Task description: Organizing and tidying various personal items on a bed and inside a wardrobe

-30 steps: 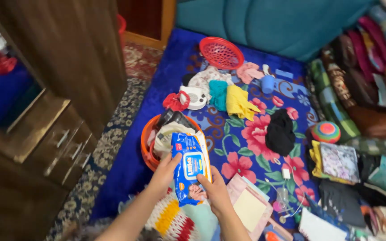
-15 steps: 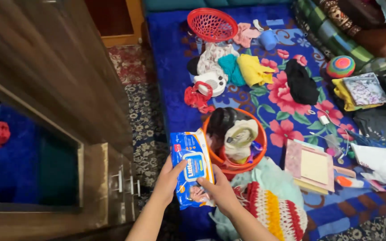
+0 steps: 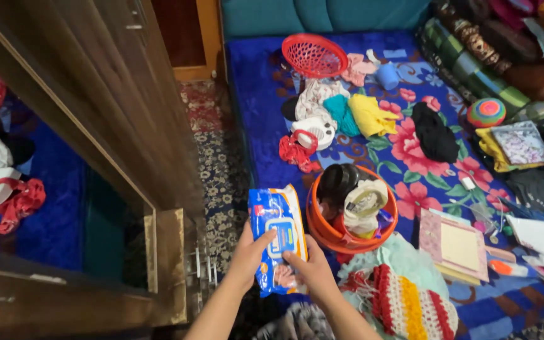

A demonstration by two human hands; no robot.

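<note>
The room was a bedroom with a blue flowered bedspread (image 3: 272, 82) laid over the bed, a patterned carpet (image 3: 218, 164) on the floor beside it, and a dark wooden wardrobe (image 3: 96, 94) with a mirrored door standing across the carpet from the bed.

The orange basket (image 3: 322, 230) at the near edge of the bedspread served as the landmark. Just to the wardrobe side of it, both of the person's hands held a blue pack of wet wipes (image 3: 277, 236) upright over the bed's edge. The left hand (image 3: 252, 252) was clamped on the pack's lower left side, thumb across the front. The right hand (image 3: 313, 271) gripped its lower right corner. The pack was clear of the basket and touched nothing else.

As to progress, I judged the sorting barely begun. The basket already held a black item, a pale roll and some small oddments, but most articles lay loose.

Beyond the basket lay a red cloth (image 3: 297, 153), a white gadget (image 3: 315, 130), teal and yellow garments (image 3: 363, 115) and a black garment (image 3: 434, 132). Farther off sat a red mesh basket (image 3: 315, 55) and a blue cup (image 3: 387, 75). To the basket's far side lay a pink notebook (image 3: 454, 242); nearer the person, a striped crochet piece (image 3: 404, 305).

Nothing blocked the hands, though the basket was near full.
</note>
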